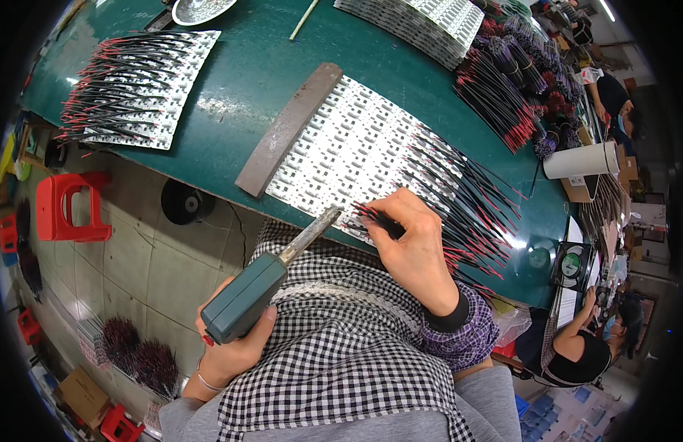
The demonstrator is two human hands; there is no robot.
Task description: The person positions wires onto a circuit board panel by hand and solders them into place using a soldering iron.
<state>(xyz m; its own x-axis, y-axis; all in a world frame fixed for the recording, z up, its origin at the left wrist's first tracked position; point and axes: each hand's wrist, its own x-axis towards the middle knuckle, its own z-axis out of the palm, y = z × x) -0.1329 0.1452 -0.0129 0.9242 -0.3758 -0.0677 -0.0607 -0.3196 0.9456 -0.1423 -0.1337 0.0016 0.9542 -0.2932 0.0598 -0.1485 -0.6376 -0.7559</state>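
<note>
In my left hand [235,353] is a dark green soldering gun [247,296], its metal barrel slanting up to the near edge of a white circuit board panel [341,140]. My right hand [415,247] is closed on a few black wires with red ends [382,219], holding them over that near edge, close to the barrel's tip. Rows of similar wires [459,184] lie across the panel's right part and stick out past it. A brown metal bar [290,129] rests along the panel's left edge. The exact contact at the tip is too small to make out.
A second panel covered with wires [146,88] lies at the table's left. Stacked panels [422,26] and wire bundles [503,88] stand at the far side. A red stool [72,206] is on the floor to the left. Another person [592,339] sits at the right.
</note>
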